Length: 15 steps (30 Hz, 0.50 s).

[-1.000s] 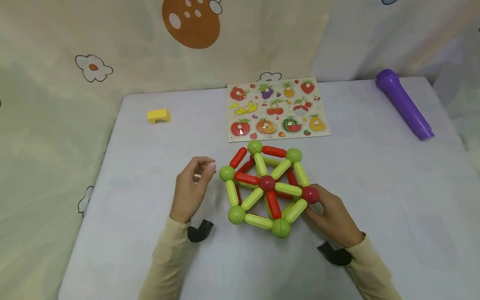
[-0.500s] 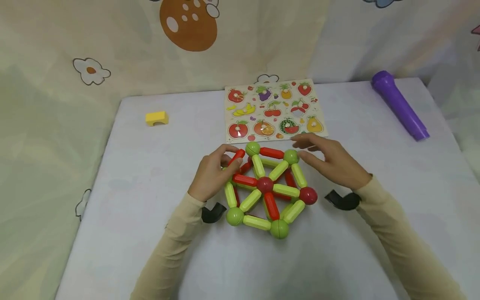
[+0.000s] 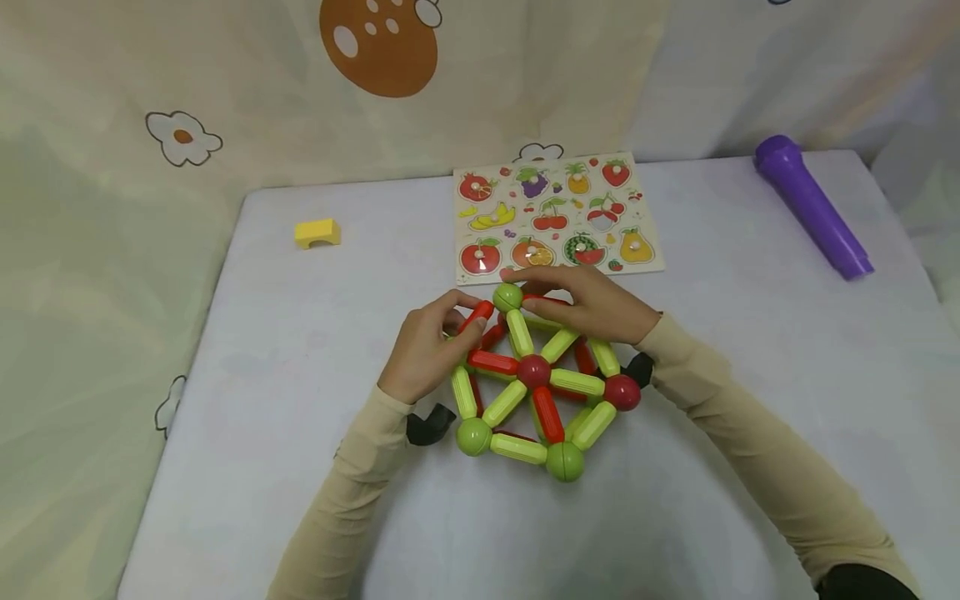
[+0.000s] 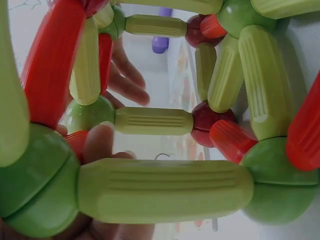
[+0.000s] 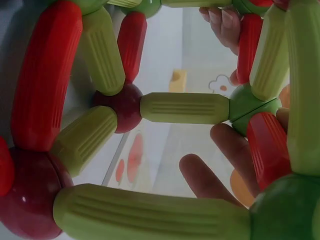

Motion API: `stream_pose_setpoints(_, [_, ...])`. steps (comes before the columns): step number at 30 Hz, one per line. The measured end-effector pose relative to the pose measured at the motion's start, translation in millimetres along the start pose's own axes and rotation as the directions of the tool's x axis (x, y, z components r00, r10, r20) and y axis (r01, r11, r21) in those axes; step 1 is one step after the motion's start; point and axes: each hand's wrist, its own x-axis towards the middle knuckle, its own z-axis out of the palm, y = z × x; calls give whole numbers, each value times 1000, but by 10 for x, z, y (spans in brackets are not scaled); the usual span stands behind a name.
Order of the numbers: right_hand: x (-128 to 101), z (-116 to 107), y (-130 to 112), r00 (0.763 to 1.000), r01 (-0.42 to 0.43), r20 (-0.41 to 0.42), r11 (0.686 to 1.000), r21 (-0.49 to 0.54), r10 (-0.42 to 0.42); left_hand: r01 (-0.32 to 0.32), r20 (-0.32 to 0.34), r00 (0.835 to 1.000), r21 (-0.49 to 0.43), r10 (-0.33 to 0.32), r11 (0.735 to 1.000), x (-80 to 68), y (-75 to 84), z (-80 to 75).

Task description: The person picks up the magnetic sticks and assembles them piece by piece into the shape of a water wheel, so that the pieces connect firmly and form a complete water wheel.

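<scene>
The rod-and-ball frame [image 3: 536, 383] sat near the middle of the table [image 3: 712, 517], toward its front edge. The left hand [image 3: 427, 350] pinched a red rod [image 3: 476, 317] at the frame's left-rear side — fingers curled round it. The right hand [image 3: 592, 304] gripped the rear top rod beside the green ball [image 3: 508, 296]. A fruit puzzle board [image 3: 555, 217] lay just behind, a yellow block [image 3: 317, 232] toward the rear-left corner.

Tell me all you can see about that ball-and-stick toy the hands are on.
The ball-and-stick toy is a shallow wheel-like frame of ribbed yellow-green and red sticks, plastic by the look, joined by green and dark red balls, with a dark red ball at its hub. It rests on the pale table, just before the fruit puzzle board. The left hand pinches a red stick at its left rim; the right hand grips its far edge.
</scene>
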Motion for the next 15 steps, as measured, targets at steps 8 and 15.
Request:
stream_pose_setpoints(8, [1, 8, -13, 1000, -9, -25, 1000, 2, 9, -16, -9, 1000, -57, 16, 998, -2, -11, 27])
stream_pose_setpoints(15, [-14, 12, -24, 999, -29, -41, 1000, -5, 29, 7, -3, 1000, -55, -7, 998, 10, 8, 72])
